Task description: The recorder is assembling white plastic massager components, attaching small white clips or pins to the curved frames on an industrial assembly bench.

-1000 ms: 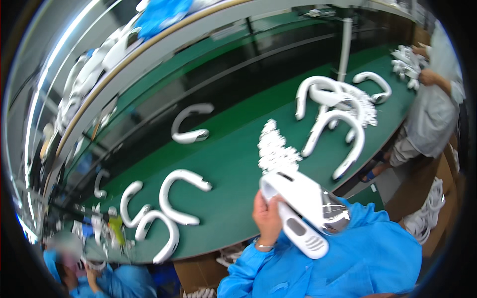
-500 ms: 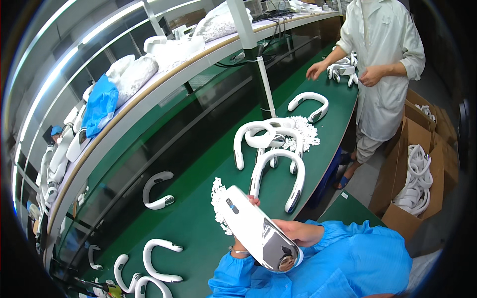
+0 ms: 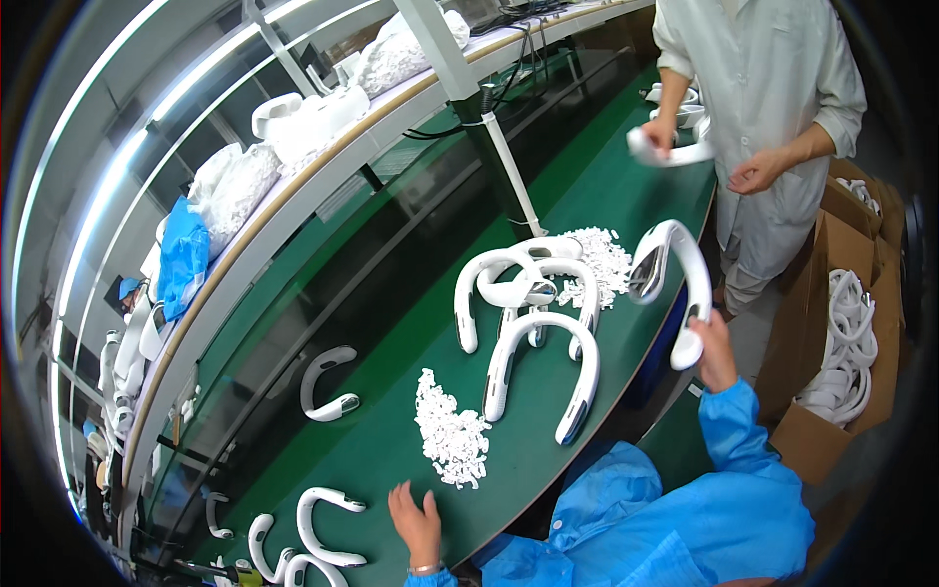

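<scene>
On the right, my right hand grips one end of a white U-shaped neck fan, raised beyond the table's edge. Its other end carries a mirror-like panel. Fingers apart and with nothing in them, my left hand hovers at the near side of the green table. Close to it lies a pile of small white pieces. Several more neck fans rest in a cluster at the table's middle, some overlapping.
Across the table a co-worker in a white coat holds another neck fan. A second heap of small white parts lies behind the cluster. Cardboard boxes with white neckbands stand at right; a shelf post rises mid-table.
The neck fan, earlier between both hands near my body, has gone up and right in my right hand. My left hand has let go and moved left. The co-worker has picked up a neck fan.
</scene>
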### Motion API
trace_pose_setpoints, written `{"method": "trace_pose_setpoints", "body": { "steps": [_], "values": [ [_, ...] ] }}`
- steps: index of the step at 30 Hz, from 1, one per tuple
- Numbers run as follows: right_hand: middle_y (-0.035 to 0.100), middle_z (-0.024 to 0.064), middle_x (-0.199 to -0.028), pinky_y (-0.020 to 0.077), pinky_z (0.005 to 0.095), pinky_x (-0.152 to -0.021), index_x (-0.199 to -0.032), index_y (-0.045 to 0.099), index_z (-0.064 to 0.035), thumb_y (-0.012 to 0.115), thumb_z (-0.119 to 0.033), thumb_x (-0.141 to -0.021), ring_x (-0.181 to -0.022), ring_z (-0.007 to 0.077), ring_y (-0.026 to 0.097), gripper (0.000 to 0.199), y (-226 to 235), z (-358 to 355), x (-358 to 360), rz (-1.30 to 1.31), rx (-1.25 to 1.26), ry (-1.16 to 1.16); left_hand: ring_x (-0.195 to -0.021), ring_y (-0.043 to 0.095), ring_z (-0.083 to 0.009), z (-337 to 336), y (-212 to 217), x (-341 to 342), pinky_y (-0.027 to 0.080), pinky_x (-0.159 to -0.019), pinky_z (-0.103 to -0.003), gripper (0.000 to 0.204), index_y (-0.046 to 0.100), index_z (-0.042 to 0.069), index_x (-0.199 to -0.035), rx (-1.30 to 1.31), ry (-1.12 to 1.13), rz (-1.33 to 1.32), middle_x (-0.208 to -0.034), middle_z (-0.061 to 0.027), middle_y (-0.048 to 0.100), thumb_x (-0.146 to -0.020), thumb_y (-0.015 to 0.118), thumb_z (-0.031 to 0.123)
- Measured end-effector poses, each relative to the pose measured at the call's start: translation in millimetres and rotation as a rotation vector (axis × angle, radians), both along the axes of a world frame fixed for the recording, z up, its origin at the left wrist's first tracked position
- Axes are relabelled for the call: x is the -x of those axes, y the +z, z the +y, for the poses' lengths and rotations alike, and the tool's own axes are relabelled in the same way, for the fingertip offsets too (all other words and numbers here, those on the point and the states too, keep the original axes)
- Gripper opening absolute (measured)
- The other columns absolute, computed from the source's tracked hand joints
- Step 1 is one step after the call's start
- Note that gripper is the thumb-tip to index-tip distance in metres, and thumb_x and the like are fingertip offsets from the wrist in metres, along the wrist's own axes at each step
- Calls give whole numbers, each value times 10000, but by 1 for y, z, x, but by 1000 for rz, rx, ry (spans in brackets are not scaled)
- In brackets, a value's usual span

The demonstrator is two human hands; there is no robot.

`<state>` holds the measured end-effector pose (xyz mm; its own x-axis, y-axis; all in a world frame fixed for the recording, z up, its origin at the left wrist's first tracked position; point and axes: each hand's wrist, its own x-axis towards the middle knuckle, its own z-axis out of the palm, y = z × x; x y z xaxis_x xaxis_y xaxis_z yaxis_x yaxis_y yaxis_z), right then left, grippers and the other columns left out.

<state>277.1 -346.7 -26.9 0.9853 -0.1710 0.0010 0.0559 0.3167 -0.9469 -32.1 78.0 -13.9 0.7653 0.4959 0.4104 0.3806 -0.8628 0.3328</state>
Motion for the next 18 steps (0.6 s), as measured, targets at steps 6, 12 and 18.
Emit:
{"method": "trace_pose_setpoints", "body": {
  "steps": [6,12,18],
  "values": [
    [581,69,-681,433,259,-306,-1024,479,-45,608,-242,-830,-437,148,561,305,1,-14,-122,97,202,-54,-1176,425,-434,-17,-34,42,360,-980,-486,343,544,-34,-1119,-72,326,78,-1211,-245,509,-836,589,155],
    [620,187,-703,513,328,-365,-1001,432,67,663,-240,-751,-461,228,609,458,-19,-16,-257,151,649,-362,-1101,479,-415,-2,-30,19,378,-948,-476,320,574,-15,-1066,-106,265,24,-1164,-232,532,-806,623,165],
    [620,86,-586,477,278,-386,-1052,508,27,596,-453,-840,-440,154,576,533,-65,-23,-311,164,753,-393,-1105,489,-382,-3,-26,21,379,-946,-468,315,581,-5,-1052,-78,285,17,-1170,-200,537,-797,631,174]
  ]
}}
